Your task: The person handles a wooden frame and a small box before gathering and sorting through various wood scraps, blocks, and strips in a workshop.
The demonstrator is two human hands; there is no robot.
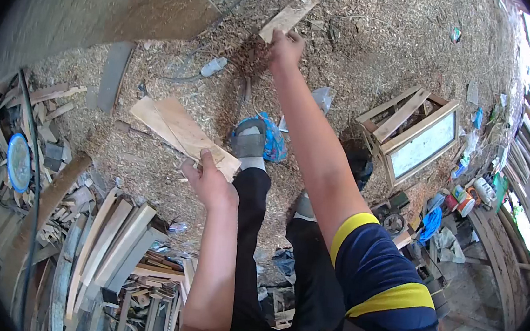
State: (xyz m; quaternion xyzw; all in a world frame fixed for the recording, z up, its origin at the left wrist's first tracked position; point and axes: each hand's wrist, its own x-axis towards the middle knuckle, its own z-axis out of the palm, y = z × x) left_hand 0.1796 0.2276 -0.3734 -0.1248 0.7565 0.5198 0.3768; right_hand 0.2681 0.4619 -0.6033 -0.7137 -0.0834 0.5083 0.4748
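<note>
My right hand [286, 49] is stretched far forward, its fingers closed round the near end of a narrow wooden board [298, 10]. Nearer to me on the left, my left hand [210, 179] is at the lower right end of a wide, light wooden board [173, 125], thumb on top and other fingers partly hidden beneath it. That board slants up to the left over the wood shavings. A blue plastic bag [272, 139] lies beside my shoe [249, 142], just right of the wide board.
A wooden frame box with a pale panel [423, 147] stands at the right. A large sheet [127, 5] fills the upper left. Stacked planks [114, 240] lie at the lower left, near a round blue-rimmed object [19, 163]. Bottles [484, 190] and scraps are at the far right.
</note>
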